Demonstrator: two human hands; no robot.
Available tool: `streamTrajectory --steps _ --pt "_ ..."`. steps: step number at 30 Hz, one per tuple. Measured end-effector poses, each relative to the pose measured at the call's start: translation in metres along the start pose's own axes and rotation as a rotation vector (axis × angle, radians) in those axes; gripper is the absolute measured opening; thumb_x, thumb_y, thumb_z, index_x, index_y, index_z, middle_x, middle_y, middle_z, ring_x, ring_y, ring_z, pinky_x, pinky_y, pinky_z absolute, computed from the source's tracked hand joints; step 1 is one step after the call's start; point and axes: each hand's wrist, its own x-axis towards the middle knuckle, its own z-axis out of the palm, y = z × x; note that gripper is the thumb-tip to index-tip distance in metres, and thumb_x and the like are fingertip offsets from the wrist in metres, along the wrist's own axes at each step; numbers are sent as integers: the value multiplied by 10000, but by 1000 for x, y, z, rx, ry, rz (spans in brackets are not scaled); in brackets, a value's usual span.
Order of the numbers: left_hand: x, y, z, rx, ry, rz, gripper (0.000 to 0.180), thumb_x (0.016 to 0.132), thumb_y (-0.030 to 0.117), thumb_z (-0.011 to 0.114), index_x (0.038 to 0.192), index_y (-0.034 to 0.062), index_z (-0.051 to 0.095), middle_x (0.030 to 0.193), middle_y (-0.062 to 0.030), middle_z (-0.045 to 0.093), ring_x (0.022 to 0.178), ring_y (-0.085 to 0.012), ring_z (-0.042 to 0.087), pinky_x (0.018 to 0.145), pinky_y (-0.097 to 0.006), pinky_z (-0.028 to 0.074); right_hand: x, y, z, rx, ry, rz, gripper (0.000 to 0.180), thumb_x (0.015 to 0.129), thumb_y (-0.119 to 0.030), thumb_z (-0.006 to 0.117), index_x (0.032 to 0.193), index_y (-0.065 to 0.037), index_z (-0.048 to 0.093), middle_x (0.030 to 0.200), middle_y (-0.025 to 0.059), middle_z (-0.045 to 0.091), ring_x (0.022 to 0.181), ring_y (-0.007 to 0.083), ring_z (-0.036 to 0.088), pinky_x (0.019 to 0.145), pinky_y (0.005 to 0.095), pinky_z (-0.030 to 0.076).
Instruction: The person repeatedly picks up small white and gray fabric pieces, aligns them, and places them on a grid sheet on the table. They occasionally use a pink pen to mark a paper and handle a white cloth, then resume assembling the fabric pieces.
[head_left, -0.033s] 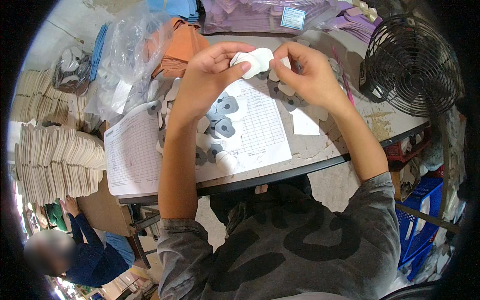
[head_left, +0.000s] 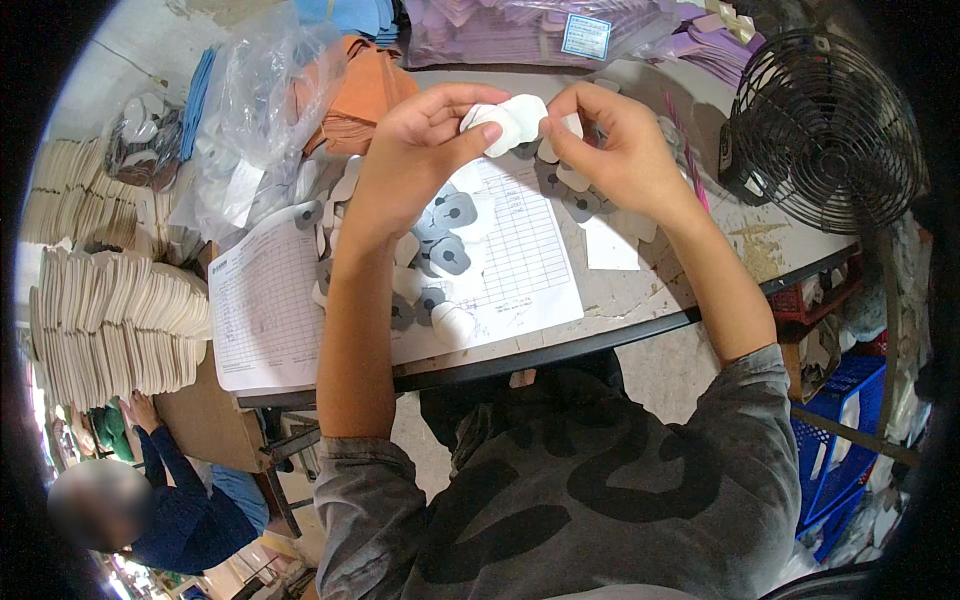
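My left hand (head_left: 432, 138) is closed on several thin white rounded cut-outs (head_left: 522, 118), fanned out between thumb and fingers above the table. The thumb and forefinger of my right hand (head_left: 606, 138) pinch at the right edge of these pieces. Another white bit shows by the right fingers; I cannot tell if it is held or lies behind. Below my hands, grey cut-outs with dark keyhole-like marks (head_left: 449, 256) lie mixed with white ones on a printed grid sheet (head_left: 535, 240). More of them lie beneath the right hand and beside the left forearm.
A black caged fan (head_left: 832, 145) stands at the table's right. Orange sheets (head_left: 365, 95), a clear plastic bag (head_left: 245, 130) and bagged purple pieces (head_left: 490, 35) line the back. Cream stacks (head_left: 115, 325) rise at left, near a co-worker (head_left: 190, 515). A blue crate (head_left: 845, 420) sits lower right.
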Motion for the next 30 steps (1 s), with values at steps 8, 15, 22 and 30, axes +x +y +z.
streamTrajectory --steps 8,15,22,30 --pt "2 -1 4 4 48 7 306 1019 17 713 1313 -58 679 1156 -125 763 992 -111 714 829 -222 577 1 -1 -1 -68 82 -13 184 965 -233 745 982 -51 749 724 33 668 618 104 535 563 297 411" --pt "3 -2 1 8 98 -10 298 1018 16 704 1305 -59 677 1108 -110 771 947 -104 716 791 -220 574 1 3 -17 -442 45 30 213 982 -272 719 1098 -95 743 857 74 748 768 273 707 819 452 519" --pt "3 -2 5 -58 118 -108 319 1015 48 721 1320 -36 671 1172 -120 750 1011 -143 731 876 -276 645 6 5 -14 -605 210 -215 279 989 -303 740 1186 -106 725 978 94 746 871 276 711 836 434 527" --pt "2 -4 14 -16 67 -105 323 991 59 772 1297 -21 702 1129 -112 764 979 -132 742 838 -246 657 -1 -7 3 40 75 -66 186 995 -169 740 1118 -36 696 893 71 722 717 171 615 664 318 508"
